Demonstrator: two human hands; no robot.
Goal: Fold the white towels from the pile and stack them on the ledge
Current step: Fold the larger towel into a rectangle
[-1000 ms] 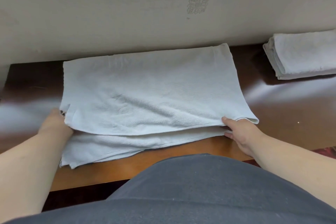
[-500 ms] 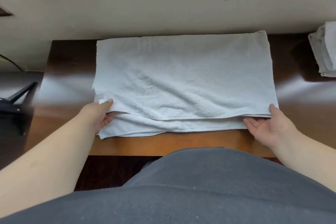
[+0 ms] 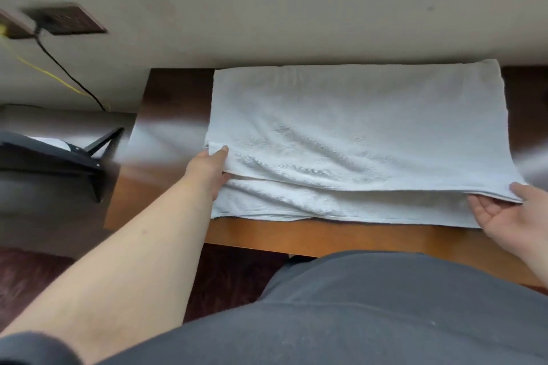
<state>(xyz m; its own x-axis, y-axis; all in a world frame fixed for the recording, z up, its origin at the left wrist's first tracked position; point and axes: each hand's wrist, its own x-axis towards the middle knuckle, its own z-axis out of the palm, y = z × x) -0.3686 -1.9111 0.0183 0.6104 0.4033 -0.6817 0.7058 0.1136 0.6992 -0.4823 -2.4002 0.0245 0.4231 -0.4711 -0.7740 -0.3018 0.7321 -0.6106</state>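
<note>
Since a sec ago the view has swung left: the folded stack that sat at the right edge is out of frame now, and a wall socket (image 3: 63, 19) w/ a dark cable (image 3: 68, 75) shows upper left. The white towel (image 3: 355, 127) has barely shifted on the wooden ledge (image 3: 326, 237); it's centre to right of frame, back edge against the wall. Left hand (image 3: 209, 170) has moved from under the near-left corner to pinching the top layer there, thumb on top. Right hand (image 3: 504, 213) holds the near-right corner of the top layer, palm up, thumb over the edge, much as half a sec ago.

Judgement: the half-fold is laid but the top edge sits short of the bottom one, so both hands look set to tug it even or start the next fold; stacking not yet done.

Towel's long axis runs left-right across the frame, short sides facing left and right, open edges toward the person, fold at the wall
</note>
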